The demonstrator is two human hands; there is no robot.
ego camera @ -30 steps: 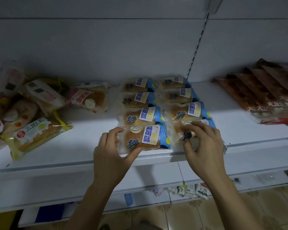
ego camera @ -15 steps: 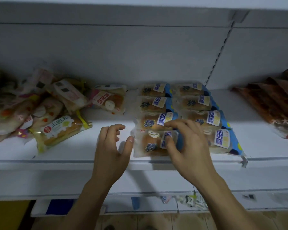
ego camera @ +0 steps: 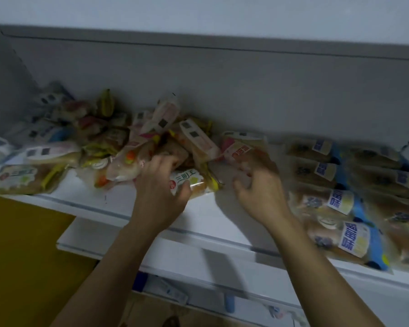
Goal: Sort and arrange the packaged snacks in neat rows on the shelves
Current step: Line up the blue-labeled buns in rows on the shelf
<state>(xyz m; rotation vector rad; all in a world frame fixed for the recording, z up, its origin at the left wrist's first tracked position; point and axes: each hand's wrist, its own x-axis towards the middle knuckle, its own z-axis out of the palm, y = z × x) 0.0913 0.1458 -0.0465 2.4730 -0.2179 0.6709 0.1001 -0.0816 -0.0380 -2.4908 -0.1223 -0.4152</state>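
Head view, shelf: one white shelf [ego camera: 198, 223] is seen from above and in front; the picture is blurred throughout.
Head view, sorted stock: the blueberry-label bread packs [ego camera: 340, 208] lie at the right in two overlapping columns, labels uppermost, judged to be the part already arranged so that faces read from the aisle.
Head view, unsorted stock: a mixed heap of snack packs [ego camera: 118, 142] is piled at the left against the back panel, packs crossing one another at all angles; this portion is judged still to be sorted.
Head view, left hand: the left hand [ego camera: 161, 190] is curled over the green-label bread pack [ego camera: 189, 182] at the front edge of the heap, thumb across its label; the pack is judged to be held for drawing out of the pile.
Head view, right hand: the right hand [ego camera: 257, 185] is set between heap and rows, fingers bent towards a red-label pack [ego camera: 239, 149]; whether that pack is gripped cannot be told through the blur.
Head view, writing: large Chinese characters are printed on the pale labels of the blueberry packs and on the green label; none is read with confidence. Square code marks show on several heap packs.
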